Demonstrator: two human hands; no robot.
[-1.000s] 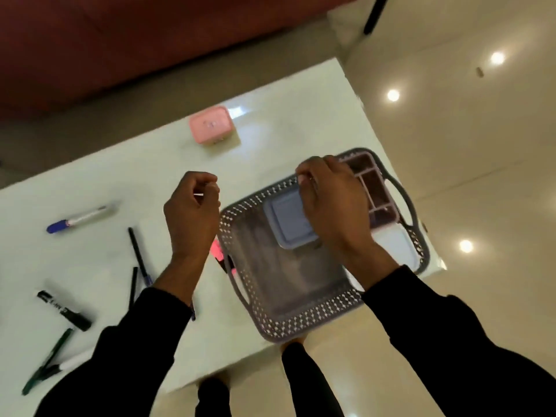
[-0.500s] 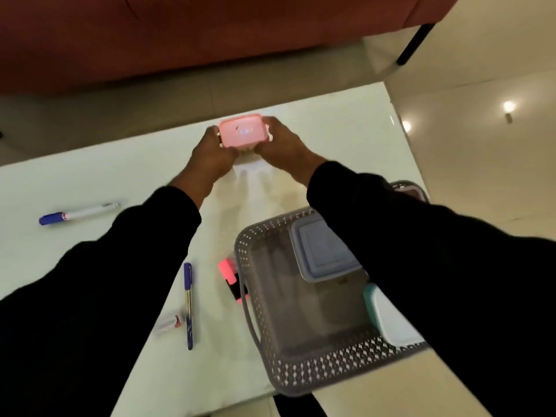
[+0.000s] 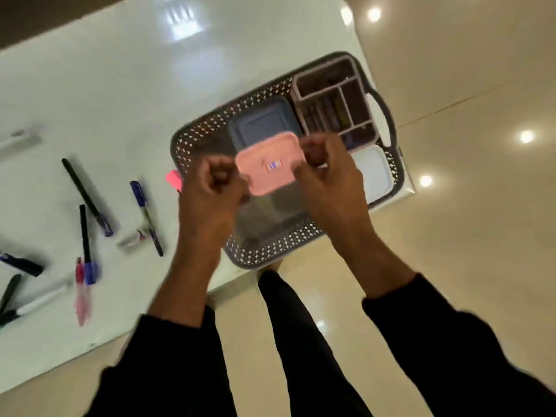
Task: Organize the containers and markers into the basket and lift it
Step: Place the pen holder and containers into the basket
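A pink lidded container [image 3: 271, 163] hangs above the grey perforated basket [image 3: 272, 253], gripped on its left side by my left hand [image 3: 212, 194] and on its right side by my right hand [image 3: 329, 173]. Inside the basket lie a blue-grey lidded container [image 3: 261, 123], a white container [image 3: 374, 173] at the right, and a divided organiser [image 3: 332, 99] holding several markers. Several loose markers lie on the white table [image 3: 105, 100] to the left, among them a blue pen [image 3: 146, 213] and a black marker [image 3: 85, 195]. A pink highlighter [image 3: 174, 179] sits by the basket's left wall.
The basket sits at the table's right front corner, its right handle [image 3: 383, 115] overhanging the glossy floor. More markers [image 3: 19, 264] lie blurred near the left edge. My legs [image 3: 288, 326] stand below the table's front edge.
Both hands have carried the pink container from the far side of the table back toward me, over the basket. The camera has tilted down.
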